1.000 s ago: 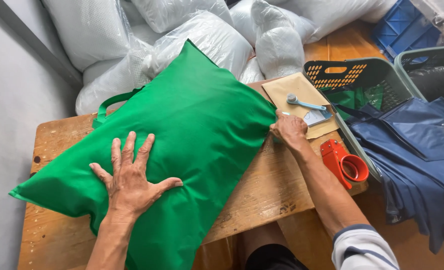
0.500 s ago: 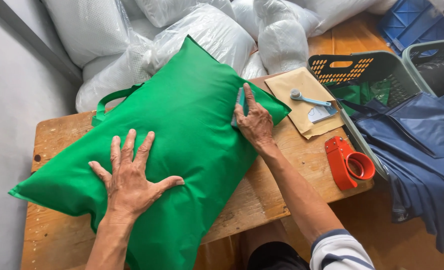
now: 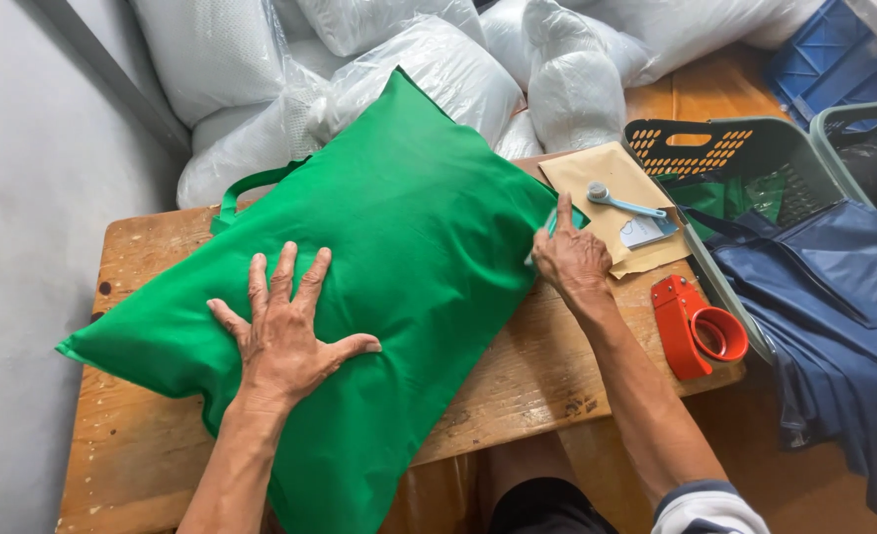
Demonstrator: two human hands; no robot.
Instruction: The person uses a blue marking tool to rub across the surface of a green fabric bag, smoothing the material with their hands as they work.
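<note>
green bag [image 3: 399, 227] under left hand [image 3: 285, 336] fingers

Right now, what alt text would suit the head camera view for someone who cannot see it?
A person's left hand presses flat on a stuffed green bag lying on a wooden table, while the right hand grips its edge beside a red tape dispenser.
</note>
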